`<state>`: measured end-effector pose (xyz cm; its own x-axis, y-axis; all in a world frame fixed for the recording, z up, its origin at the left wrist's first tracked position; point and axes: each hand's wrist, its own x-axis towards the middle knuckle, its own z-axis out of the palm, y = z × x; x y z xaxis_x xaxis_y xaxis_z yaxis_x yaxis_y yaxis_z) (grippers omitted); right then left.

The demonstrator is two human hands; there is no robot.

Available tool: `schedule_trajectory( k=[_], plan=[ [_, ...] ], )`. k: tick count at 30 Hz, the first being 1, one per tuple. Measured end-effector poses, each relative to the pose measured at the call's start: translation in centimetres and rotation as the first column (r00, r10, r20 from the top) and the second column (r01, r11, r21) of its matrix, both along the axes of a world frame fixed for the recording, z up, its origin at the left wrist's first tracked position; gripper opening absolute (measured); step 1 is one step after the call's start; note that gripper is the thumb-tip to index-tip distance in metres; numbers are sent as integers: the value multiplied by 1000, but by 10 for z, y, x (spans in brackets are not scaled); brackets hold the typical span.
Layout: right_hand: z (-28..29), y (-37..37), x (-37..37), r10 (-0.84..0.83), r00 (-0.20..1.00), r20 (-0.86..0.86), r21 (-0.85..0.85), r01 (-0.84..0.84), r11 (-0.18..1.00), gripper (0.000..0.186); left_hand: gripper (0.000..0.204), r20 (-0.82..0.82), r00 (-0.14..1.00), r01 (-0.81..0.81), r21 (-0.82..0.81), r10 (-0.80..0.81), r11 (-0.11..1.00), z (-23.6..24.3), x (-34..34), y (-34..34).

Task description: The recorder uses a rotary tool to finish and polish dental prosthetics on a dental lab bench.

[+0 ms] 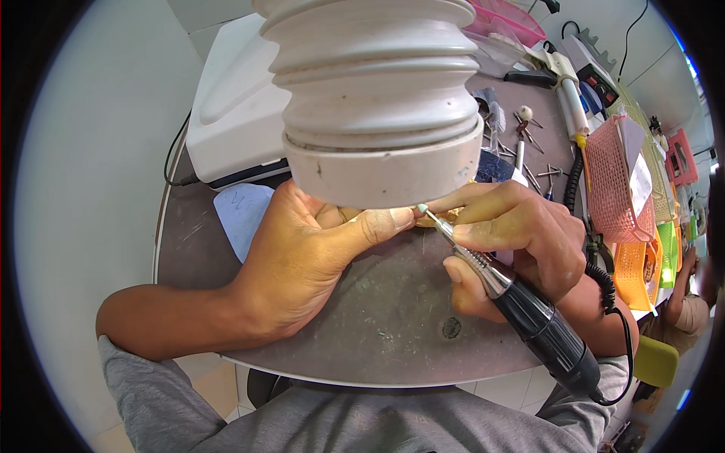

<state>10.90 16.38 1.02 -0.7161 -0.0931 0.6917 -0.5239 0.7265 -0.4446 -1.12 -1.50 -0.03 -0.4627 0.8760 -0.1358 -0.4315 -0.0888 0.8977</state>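
Note:
In my right hand (521, 234) is a rotary handpiece (521, 294), black at its cord end and silver toward the front, gripped like a pen. Its small pale green tip (423, 208) is right beside the thumb tip of my left hand (317, 249). My left hand is closed, thumb pressed forward, its other fingers mostly hidden below the white ribbed hose (385, 162). What it pinches is too covered to name. A bit of a yellowish piece (436, 221) shows beneath the handpiece's front end, between the hands.
A white machine housing (234, 98) stands on the grey table (393, 325) at the left, near a pale blue sheet (243, 215). Several small burs (532, 136) lie at the right, beyond them a pink basket (608, 181) and an orange basket (636, 264). Another person (683, 313) sits far right.

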Motion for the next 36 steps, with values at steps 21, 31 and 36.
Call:
schedule_trajectory(
  k=[21,31,36],
  plan=[
    [0,1,-1,7,1000,3,19,-7,1000,25,26,2,1000,14,-6,-14,1000,4,0,0],
    [-4,0,2,26,1000,-9,-98,-27,995,27,26,3,1000,16,21,-16,1000,3,1,0],
    [-4,-1,1,16,1000,21,-97,-14,995,28,27,3,1000,9,9,-9,1000,2,0,0]
  ],
)
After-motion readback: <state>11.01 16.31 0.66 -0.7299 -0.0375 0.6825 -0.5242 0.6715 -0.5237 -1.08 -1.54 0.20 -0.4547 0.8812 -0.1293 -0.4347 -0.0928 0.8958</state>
